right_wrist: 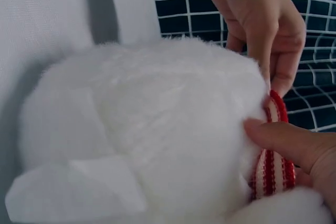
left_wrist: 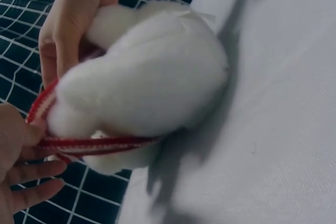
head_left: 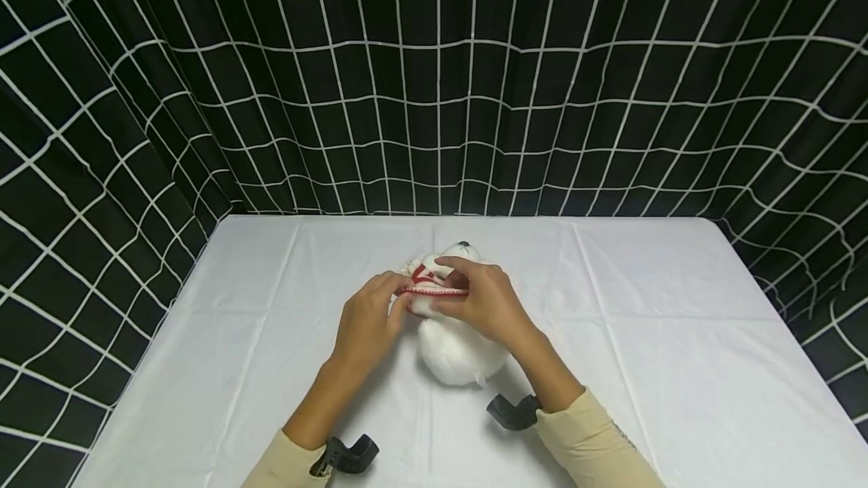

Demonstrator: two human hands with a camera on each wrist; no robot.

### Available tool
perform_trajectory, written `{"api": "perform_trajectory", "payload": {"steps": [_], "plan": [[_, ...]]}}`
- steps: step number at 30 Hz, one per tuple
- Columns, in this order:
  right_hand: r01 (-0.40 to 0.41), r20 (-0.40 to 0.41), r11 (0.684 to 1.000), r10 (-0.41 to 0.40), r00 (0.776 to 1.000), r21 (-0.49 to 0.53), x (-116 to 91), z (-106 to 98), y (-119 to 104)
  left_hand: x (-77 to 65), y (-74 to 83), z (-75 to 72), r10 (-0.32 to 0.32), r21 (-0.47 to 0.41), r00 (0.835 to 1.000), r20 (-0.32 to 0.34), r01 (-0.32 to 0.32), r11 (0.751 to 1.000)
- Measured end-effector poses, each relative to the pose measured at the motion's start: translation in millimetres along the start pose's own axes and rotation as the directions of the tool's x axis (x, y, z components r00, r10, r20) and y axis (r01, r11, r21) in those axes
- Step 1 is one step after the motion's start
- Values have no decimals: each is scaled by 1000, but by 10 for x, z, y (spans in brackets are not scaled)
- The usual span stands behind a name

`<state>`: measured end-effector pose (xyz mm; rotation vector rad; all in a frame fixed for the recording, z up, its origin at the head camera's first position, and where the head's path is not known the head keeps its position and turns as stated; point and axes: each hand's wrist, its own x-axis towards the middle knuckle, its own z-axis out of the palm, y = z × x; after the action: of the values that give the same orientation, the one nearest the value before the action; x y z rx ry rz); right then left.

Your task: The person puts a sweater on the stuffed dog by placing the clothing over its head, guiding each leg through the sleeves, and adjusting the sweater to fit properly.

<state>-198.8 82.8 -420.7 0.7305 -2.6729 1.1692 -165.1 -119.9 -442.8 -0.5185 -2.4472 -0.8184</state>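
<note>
A white plush toy [head_left: 457, 352] lies on the table, its round fluffy body toward me and its dark nose [head_left: 464, 244] at the far end. Around it runs a red-and-white knitted band [head_left: 436, 291], pulled into a straight edge between both hands. My left hand [head_left: 366, 322] pinches the band's left end between thumb and fingers; in the left wrist view its lower fingers are spread. On the other side, my right hand [head_left: 491, 300] grips the band, thumb [right_wrist: 283, 137] against the fur. A white fabric tag [right_wrist: 79, 192] shows on the body in the right wrist view.
A white cloth with fold creases covers the table [head_left: 705, 367]. Black curtains with a white grid [head_left: 434, 81] stand behind and at both sides. Dark wrist mounts [head_left: 353, 454] sit at the beige sleeves [head_left: 597, 435].
</note>
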Motion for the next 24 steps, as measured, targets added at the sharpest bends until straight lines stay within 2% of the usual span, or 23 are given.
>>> {"api": "perform_trajectory", "payload": {"steps": [4,11,18,21,24], "plan": [[20,-43,999,-22,999,-42,14,48,-18,1,2,-24,-29,-20,998,48,30,999],[12,-82,997,-17,996,-72,19,89,-36,-1,43,-76,-25,-34,993,113,29,999],[9,-134,995,-23,991,-103,21,136,-11,-13,94,-63,39,-33,981,191,-33,999],[13,-130,996,-24,991,-84,22,133,-1,-16,95,-53,29,-53,983,182,-19,998],[3,-98,1000,-4,995,-11,13,78,33,8,83,-36,-45,-150,991,128,64,987]]}}
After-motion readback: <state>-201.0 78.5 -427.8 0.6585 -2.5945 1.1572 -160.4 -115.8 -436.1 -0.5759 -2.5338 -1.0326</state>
